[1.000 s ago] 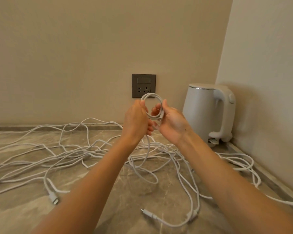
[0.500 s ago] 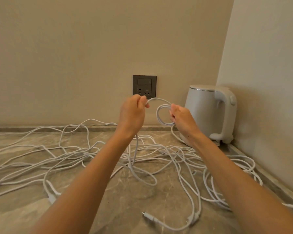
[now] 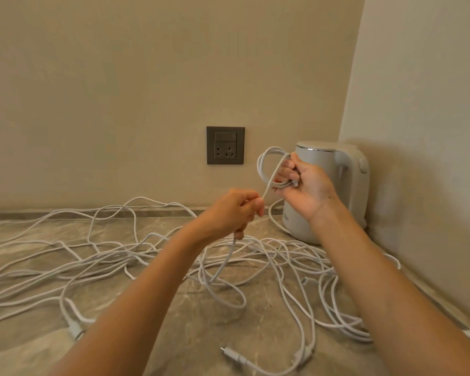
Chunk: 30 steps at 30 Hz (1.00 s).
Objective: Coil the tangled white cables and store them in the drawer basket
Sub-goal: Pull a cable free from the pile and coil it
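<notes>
Several tangled white cables (image 3: 114,261) sprawl over the marbled grey countertop (image 3: 201,321). My right hand (image 3: 304,185) is raised in front of the kettle and grips a small coil of white cable (image 3: 266,164), a few loops wide. From that coil one strand runs down and left into my left hand (image 3: 234,213), which grips it in a closed fist. Below my left fist the same strand drops to a loose loop (image 3: 223,289) on the counter. No drawer or basket shows in this view.
A white electric kettle (image 3: 334,191) stands in the back right corner against the walls. A dark wall socket (image 3: 225,145) sits on the back wall. A loose plug end (image 3: 231,354) lies near the front edge, another connector (image 3: 75,328) at the left.
My right hand carried the coil to the right and up, in front of the kettle. My left hand dropped lower and slid along the strand, which now stretches between both hands.
</notes>
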Motion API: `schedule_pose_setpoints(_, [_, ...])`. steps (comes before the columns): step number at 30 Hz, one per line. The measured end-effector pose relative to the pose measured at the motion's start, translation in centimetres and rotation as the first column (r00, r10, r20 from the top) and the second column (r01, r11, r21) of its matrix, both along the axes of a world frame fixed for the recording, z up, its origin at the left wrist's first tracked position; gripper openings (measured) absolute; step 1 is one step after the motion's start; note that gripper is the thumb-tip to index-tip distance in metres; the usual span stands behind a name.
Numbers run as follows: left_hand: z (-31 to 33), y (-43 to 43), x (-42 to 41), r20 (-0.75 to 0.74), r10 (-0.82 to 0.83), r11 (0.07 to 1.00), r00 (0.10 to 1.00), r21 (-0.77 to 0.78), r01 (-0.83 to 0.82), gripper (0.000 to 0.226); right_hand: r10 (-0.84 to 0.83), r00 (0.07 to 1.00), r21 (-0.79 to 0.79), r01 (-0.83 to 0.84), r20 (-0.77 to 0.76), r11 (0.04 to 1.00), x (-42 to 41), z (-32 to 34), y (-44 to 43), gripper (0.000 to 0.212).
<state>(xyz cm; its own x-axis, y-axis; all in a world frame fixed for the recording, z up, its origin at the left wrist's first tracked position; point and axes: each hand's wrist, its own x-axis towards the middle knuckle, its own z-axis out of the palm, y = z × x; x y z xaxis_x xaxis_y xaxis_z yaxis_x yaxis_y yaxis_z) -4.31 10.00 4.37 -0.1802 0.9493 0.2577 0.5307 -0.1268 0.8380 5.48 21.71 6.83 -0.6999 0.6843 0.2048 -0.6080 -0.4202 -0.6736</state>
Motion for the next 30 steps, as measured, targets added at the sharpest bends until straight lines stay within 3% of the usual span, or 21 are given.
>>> schedule_pose_setpoints(4, [-0.3, -0.2, -0.6, 0.051, -0.056, 0.991, 0.997, -0.122, 0.062, 0.031, 0.120, 0.991, -0.084, -0.115, 0.059, 0.990, 0.9, 0.5, -0.2, 0.040])
schedule_pose_setpoints(8, [-0.8, -0.5, -1.6, 0.222, -0.053, 0.963, 0.974, -0.246, 0.109, 0.031, 0.274, 0.952, -0.135, -0.256, 0.139, 0.957, 1.0, 0.3, -0.5, 0.027])
schedule_pose_setpoints(11, [-1.1, -0.5, -2.2, 0.388, -0.022, 0.964, 0.922, -0.236, 0.122, 0.030, 0.428, 0.881, -0.118, -0.412, 0.202, 0.904, 0.8, -0.5, -0.6, 0.025])
schedule_pose_setpoints(13, [-1.1, -0.3, -2.2, 0.417, 0.051, 0.972, 0.907, -0.230, 0.051, 0.031, 0.471, 0.820, -0.059, -0.480, 0.326, 0.875, 0.8, -0.9, -0.9, 0.027])
schedule_pose_setpoints(19, [-0.9, 0.2, -2.1, 0.204, 0.288, 0.934, 0.936, -0.277, -0.227, 0.038, 0.324, 0.634, 0.121, -0.555, 0.702, 0.823, 0.4, -1.4, -1.2, 0.037])
schedule_pose_setpoints(25, [-0.8, 0.1, -2.6, 0.106, 0.271, 0.925, 0.957, -0.305, -0.228, 0.029, 0.181, 0.512, 0.187, -0.585, 0.839, 0.789, -0.2, -2.0, -1.8, 0.038])
schedule_pose_setpoints(30, [-0.5, 0.0, -2.4, 0.006, 0.313, 0.933, 0.950, -0.191, -0.306, 0.024, 0.069, 0.461, 0.252, -0.597, 0.884, 0.762, -0.6, -2.3, -2.5, 0.035])
